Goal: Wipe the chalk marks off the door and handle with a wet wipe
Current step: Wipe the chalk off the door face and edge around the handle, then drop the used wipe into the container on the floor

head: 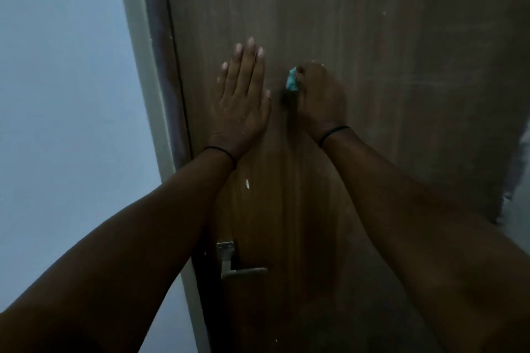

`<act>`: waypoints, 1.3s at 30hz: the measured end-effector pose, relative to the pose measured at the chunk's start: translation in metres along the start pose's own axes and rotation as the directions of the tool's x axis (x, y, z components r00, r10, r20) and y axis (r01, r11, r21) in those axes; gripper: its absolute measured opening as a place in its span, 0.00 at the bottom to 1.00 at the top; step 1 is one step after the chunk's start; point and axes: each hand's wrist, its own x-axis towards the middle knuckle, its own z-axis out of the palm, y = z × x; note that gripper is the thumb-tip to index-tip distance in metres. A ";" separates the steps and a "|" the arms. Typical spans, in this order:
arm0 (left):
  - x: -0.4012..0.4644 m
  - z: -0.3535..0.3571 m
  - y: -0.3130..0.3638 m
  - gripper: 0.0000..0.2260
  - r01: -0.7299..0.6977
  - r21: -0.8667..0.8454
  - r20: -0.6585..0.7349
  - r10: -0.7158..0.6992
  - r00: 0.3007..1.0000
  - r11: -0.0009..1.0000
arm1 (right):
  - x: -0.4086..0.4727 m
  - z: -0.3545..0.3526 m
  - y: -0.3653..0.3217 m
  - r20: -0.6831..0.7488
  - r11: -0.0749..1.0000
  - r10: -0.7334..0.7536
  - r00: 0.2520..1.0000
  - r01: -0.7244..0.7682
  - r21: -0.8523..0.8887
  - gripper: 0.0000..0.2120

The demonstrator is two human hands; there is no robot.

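Observation:
A brown wooden door (387, 80) fills most of the view, with faint pale smears across its upper right. My left hand (243, 97) lies flat on it, fingers spread, near the door's left edge. Just to the right, my right hand (318, 97) is closed on a bunched teal wet wipe (292, 83) and presses it against the wood. A small white chalk mark (247, 183) shows below my left wrist. The metal lever handle (243, 271) and its plate sit lower down, under my left forearm.
A pale door frame (143, 66) runs down the left side, with a blue-grey wall (57, 94) beyond it. The door's right edge shows at the far right, with a lighter floor area (516, 223) past it. The scene is dim.

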 end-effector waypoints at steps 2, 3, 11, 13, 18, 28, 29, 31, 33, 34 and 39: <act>0.002 0.007 0.018 0.28 -0.035 -0.070 0.002 0.035 0.999 0.997 | -0.009 -0.017 0.009 0.097 0.998 0.057 0.994 -0.055 -0.023 0.13; 0.004 0.009 0.026 0.28 -0.041 -0.098 -0.003 0.041 0.999 0.994 | -0.013 -0.025 0.014 0.112 0.997 0.074 0.991 -0.070 -0.039 0.13; -0.001 0.021 0.124 0.28 -0.094 -0.383 0.097 0.141 0.985 0.919 | -0.069 -0.114 0.056 0.040 0.926 0.285 0.958 -0.264 -0.268 0.10; -0.007 0.025 0.154 0.28 -0.124 -0.443 0.121 0.197 0.973 0.888 | -0.086 -0.138 0.068 0.048 0.889 0.318 0.947 -0.280 -0.362 0.12; -0.022 0.038 0.238 0.28 -0.174 -0.558 0.153 0.306 0.939 0.811 | -0.132 -0.191 0.103 -0.004 0.769 0.461 0.887 -0.402 -0.497 0.16; -0.084 0.073 0.381 0.14 -0.225 -0.779 0.169 0.542 0.824 0.585 | -0.255 -0.278 0.170 -0.097 0.462 0.696 0.711 -0.548 -0.697 0.16; -0.098 0.077 0.394 0.12 -0.216 -0.806 0.178 0.574 0.799 0.551 | -0.278 -0.282 0.173 -0.084 0.424 0.735 0.673 -0.552 -0.718 0.17; -0.126 0.084 0.417 0.10 -0.173 -0.844 0.230 0.634 0.739 0.507 | -0.325 -0.285 0.178 -0.046 0.360 0.811 0.583 -0.560 -0.746 0.16; -0.156 0.088 0.436 0.07 -0.129 -0.869 0.283 0.693 0.663 0.478 | -0.372 -0.288 0.180 -0.029 0.312 0.868 0.495 -0.592 -0.743 0.15; -0.173 0.090 0.447 0.07 -0.114 -0.877 0.307 0.728 0.613 0.466 | -0.395 -0.289 0.181 -0.024 0.289 0.892 0.451 -0.610 -0.738 0.14; -0.252 0.095 0.490 0.05 0.023 -0.903 0.406 0.834 0.374 0.429 | -0.499 -0.296 0.189 0.000 0.149 0.977 0.215 -0.676 -0.722 0.08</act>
